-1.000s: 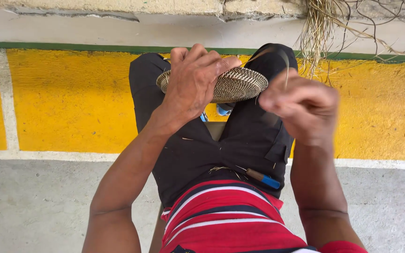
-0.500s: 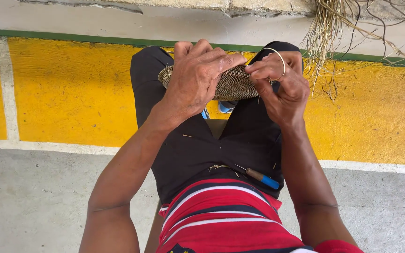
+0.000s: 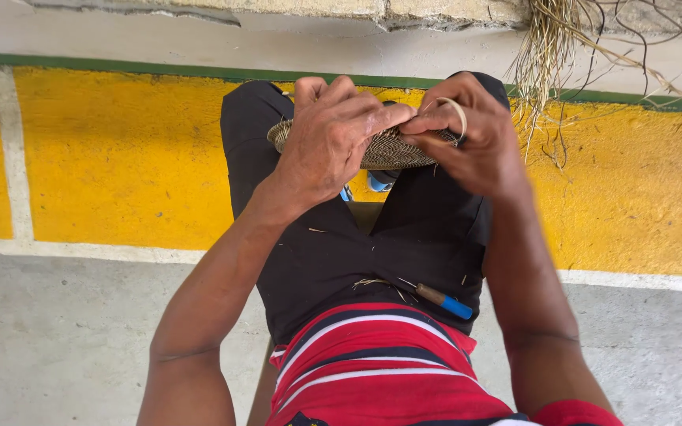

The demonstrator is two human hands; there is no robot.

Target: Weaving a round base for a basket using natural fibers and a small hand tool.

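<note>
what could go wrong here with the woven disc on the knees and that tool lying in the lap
The woven disc sits on the knees, steadied mainly by the left hand; if that grip loosens it could slide off to the floor. The right hand pinches a thin pale strand bent in a tight loop, which might kink or snap. The blue-handled tool lies loose on the lap and could roll off if the legs shift.

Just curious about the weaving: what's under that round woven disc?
Under the woven disc are the person's knees in dark trousers, with something blue peeking out between them. The left hand and right hand cover much of the disc.
</note>
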